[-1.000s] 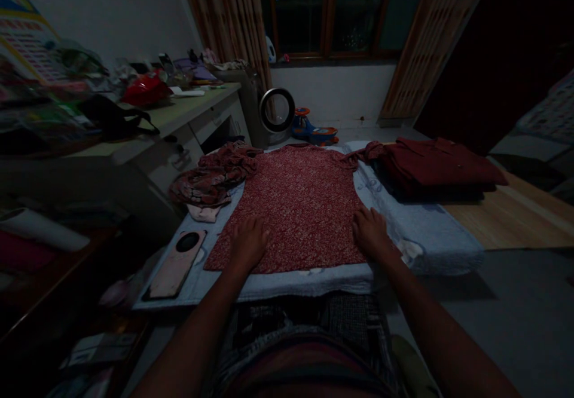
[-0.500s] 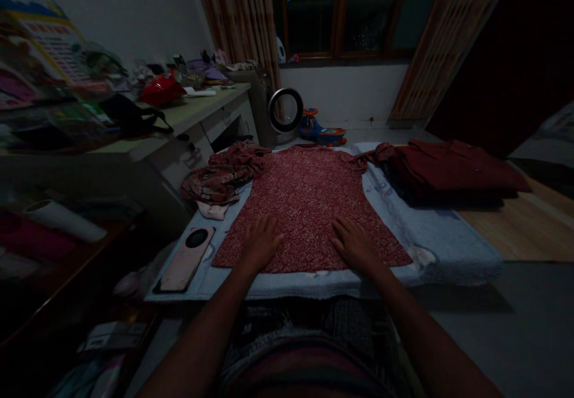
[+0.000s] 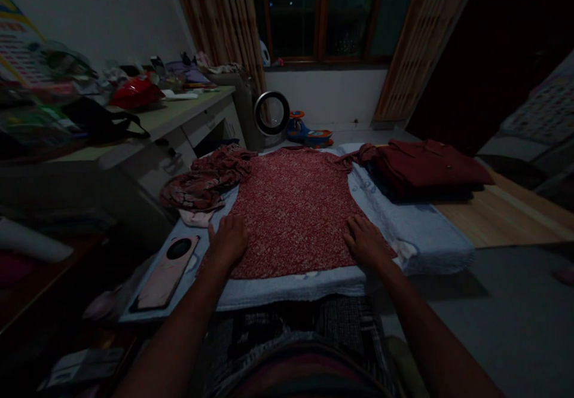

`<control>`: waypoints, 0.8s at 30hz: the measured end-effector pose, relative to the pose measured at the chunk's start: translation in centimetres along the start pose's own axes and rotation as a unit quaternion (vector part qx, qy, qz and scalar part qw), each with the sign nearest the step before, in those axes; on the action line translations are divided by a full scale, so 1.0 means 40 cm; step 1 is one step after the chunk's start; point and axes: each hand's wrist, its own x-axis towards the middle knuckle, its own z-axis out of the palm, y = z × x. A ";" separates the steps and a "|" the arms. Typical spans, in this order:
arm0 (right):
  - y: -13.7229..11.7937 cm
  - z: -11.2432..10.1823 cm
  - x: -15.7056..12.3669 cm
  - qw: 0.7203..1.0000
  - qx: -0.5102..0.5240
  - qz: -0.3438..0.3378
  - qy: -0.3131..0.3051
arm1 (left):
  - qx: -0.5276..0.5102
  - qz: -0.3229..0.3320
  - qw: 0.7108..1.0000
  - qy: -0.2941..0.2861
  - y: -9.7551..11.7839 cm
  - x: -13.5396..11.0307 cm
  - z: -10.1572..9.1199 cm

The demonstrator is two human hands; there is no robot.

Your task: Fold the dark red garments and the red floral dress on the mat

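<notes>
Red floral-print top (image 3: 293,207) spread flat on light-blue blanket (image 3: 430,230). Left hand (image 3: 228,239) and right hand (image 3: 365,241) palm-down on its 2 lower sides, fingers loosely extended. Smartphone (image 3: 165,275) near left hand; folded maroon shirt (image 3: 428,165) right.

Own hands, two: left hand (image 3: 228,239), right hand (image 3: 365,242). Spread red garment (image 3: 296,213): one. Blue cloth (image 3: 417,230) beneath: one. Phone (image 3: 165,272), near left: one. Crumpled heap (image 3: 215,174), left: one. Folded stack (image 3: 434,162), right: one, layers too dark to count. Far: one ride-on toy (image 3: 309,133), one dark ring (image 3: 271,131), two curtains (image 3: 215,33). Left: one table (image 3: 210,97), one red bag (image 3: 137,91), one white roll (image 3: 33,239).
</notes>
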 end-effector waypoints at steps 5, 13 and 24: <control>-0.047 -0.014 0.037 0.999 0.019 -0.042 0.005 | -0.028 0.068 0.997 0.017 0.061 0.117 0.014; 0.030 -0.024 0.034 0.999 0.006 0.042 0.011 | -0.019 0.016 1.000 -0.004 0.048 0.144 0.055; 0.094 -0.083 0.074 0.978 0.025 0.174 -0.110 | -0.111 0.172 0.979 -0.019 0.287 -0.006 -0.049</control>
